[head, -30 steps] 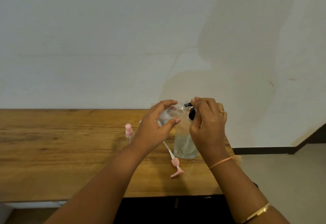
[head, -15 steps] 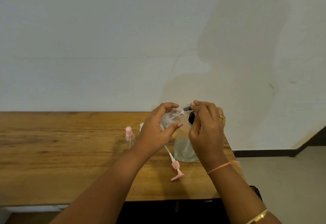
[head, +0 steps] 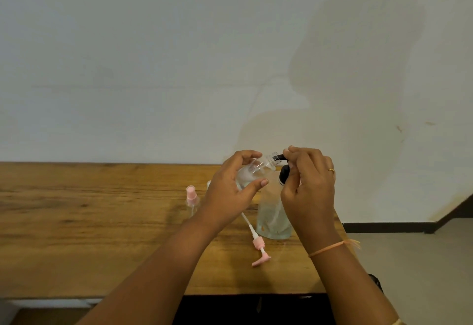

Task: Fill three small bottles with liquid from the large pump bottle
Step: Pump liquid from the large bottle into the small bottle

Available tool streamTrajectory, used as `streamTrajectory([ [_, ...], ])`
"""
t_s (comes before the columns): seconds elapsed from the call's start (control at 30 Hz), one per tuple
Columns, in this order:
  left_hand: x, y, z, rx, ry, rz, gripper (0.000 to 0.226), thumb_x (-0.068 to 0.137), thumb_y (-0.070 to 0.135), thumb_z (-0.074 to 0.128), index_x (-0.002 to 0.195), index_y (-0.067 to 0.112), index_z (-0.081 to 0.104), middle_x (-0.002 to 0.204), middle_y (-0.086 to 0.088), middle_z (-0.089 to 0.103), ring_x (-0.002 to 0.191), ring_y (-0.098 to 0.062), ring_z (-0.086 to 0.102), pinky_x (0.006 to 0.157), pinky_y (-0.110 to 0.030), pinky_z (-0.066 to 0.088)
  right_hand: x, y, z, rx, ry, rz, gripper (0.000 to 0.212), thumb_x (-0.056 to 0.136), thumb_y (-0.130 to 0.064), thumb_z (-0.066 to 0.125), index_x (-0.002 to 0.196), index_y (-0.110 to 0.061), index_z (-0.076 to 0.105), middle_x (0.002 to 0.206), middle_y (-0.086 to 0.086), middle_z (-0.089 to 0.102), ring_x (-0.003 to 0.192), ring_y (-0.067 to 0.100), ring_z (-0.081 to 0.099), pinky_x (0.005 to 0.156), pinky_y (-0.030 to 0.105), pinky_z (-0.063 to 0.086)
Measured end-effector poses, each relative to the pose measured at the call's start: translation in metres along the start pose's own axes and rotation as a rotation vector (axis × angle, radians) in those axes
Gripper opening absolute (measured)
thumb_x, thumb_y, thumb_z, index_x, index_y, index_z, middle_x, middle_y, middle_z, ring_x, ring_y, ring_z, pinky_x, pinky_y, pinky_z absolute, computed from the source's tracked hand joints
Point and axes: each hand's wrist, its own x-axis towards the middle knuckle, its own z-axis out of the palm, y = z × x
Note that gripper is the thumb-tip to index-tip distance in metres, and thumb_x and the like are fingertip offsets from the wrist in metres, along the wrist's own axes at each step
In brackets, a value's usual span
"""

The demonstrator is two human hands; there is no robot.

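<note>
Small bottle half-hidden behind left hand

Our right grip hides the right side of the large pump bottle and most of its black pump head. Behind our left grip only a sliver of another bottle shows. The small clear bottle it holds is blurred, and we cannot read its fill.
</note>
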Motion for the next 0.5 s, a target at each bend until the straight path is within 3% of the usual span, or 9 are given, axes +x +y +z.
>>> streamTrajectory([
  [0.2, -0.001, -0.002, -0.001, 0.029, -0.022, -0.014, 0.043, 0.08, 0.026, 0.071, 0.107, 0.048, 0.045, 0.113, 0.023, 0.054, 0.11, 0.008, 0.05, 0.086, -0.006, 0.041, -0.006, 0.012, 0.005, -0.064, -0.04, -0.04, 0.029, 0.08, -0.006, 0.043, 0.099, -0.007, 0.065, 0.098, 0.01, 0.063, 0.084, 0.03, 0.057, 0.064, 0.039, 0.045],
  [0.33, 0.0, -0.001, 0.0, 0.028, -0.016, -0.008, 0.043, 0.08, 0.026, 0.071, 0.106, 0.049, 0.045, 0.112, 0.024, 0.054, 0.111, 0.007, 0.05, 0.089, -0.011, 0.043, -0.002, 0.006, 0.002, -0.024, -0.02, -0.013, 0.028, 0.077, -0.003, 0.045, 0.097, -0.006, 0.064, 0.097, 0.01, 0.063, 0.084, 0.031, 0.058, 0.066, 0.037, 0.043],
  [0.5, 0.001, -0.001, 0.001, 0.02, -0.008, -0.001, 0.045, 0.08, 0.026, 0.072, 0.107, 0.049, 0.045, 0.112, 0.026, 0.053, 0.11, 0.011, 0.049, 0.09, -0.016, 0.046, 0.002, 0.004, -0.003, -0.018, -0.015, -0.029, 0.032, 0.08, -0.012, 0.037, 0.096, -0.006, 0.064, 0.097, 0.011, 0.064, 0.086, 0.03, 0.059, 0.069, 0.035, 0.042],
])
